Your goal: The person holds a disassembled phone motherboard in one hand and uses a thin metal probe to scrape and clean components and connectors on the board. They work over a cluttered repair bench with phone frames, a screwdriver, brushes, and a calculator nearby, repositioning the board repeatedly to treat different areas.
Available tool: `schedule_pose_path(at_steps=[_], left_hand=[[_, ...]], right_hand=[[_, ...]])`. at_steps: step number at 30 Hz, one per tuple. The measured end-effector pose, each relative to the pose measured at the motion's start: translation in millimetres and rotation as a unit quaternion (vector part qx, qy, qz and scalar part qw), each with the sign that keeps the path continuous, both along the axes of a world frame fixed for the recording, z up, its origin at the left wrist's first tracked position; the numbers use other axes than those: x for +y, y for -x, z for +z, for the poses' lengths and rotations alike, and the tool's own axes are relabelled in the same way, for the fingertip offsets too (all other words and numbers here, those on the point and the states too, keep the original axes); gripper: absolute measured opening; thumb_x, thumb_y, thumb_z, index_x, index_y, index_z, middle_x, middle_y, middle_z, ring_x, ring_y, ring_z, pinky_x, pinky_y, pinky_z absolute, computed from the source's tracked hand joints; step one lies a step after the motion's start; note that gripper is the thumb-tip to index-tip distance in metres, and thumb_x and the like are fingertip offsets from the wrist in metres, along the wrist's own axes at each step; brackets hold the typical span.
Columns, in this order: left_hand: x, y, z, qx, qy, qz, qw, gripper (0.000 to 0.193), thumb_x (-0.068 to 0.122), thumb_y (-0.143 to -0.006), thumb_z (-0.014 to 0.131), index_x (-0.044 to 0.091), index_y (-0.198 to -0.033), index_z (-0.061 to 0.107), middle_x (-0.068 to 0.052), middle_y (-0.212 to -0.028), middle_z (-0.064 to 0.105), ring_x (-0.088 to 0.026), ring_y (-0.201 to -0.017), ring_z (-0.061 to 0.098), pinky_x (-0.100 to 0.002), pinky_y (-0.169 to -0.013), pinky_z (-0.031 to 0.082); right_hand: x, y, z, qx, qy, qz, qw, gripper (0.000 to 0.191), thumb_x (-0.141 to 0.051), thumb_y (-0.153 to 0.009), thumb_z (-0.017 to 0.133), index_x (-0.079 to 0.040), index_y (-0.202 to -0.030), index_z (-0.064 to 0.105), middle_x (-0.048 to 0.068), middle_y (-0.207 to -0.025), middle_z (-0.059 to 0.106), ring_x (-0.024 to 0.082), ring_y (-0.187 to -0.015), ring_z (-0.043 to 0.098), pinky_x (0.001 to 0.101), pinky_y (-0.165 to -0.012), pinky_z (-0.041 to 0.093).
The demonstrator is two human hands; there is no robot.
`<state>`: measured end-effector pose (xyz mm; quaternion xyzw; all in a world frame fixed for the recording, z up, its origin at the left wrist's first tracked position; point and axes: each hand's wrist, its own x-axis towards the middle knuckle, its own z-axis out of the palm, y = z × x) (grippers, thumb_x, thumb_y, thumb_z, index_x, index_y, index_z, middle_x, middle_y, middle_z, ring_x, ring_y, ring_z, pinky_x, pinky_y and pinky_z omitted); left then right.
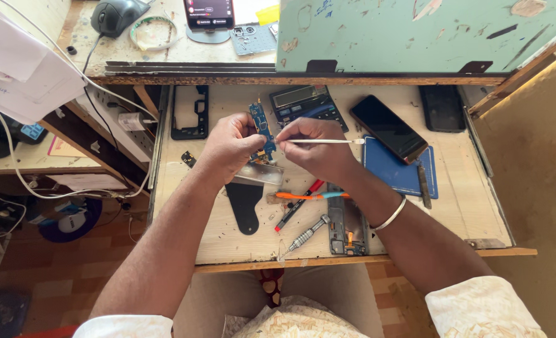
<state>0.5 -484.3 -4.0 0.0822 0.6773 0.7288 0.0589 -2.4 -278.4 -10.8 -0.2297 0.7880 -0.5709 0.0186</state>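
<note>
Nearest the camera, along the front edge of the pulled-out drawer [184,247], lie a silver screwdriver [305,235] and an opened phone frame [345,226], with a red pen [298,205] and a black pick [244,205] just behind them. Above the drawer's middle, the left hand [229,147] has its fingers closed on a blue circuit board [262,130], held upright. The right hand [317,147] pinches a thin white swab [325,141] whose near end touches the board, while a dark phone [388,128] rests on a blue mat [402,168] towards the right edge.
</note>
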Motion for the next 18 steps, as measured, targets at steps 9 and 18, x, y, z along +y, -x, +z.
schedule_pose_path(at_steps=[9, 18], left_hand=[[26, -4, 6, -0.019, -0.048, -0.015, 0.999, 0.021, -0.002, -0.080, 0.067, -0.003, -0.101, 0.067, -0.007, -0.090, 0.073, -0.009, -0.078, 0.068, -0.025, -0.074, 0.056], [45, 3, 7, -0.032, -0.025, -0.013, 0.999, 0.025, -0.002, -0.079, 0.067, -0.005, -0.104, 0.068, -0.006, -0.089, 0.073, -0.008, -0.077, 0.067, -0.024, -0.071, 0.056]], right_hand=[[28, -4, 9, 0.033, 0.005, -0.001, 0.999, 0.011, -0.009, -0.090, 0.075, -0.006, -0.100, 0.078, -0.003, -0.086, 0.075, -0.001, -0.075, 0.063, 0.0180, -0.064, 0.051], [47, 2, 6, 0.066, 0.008, 0.038, 0.997, 0.010, -0.007, -0.088, 0.077, -0.005, -0.098, 0.077, -0.001, -0.089, 0.075, 0.001, -0.081, 0.066, 0.0186, -0.070, 0.056]])
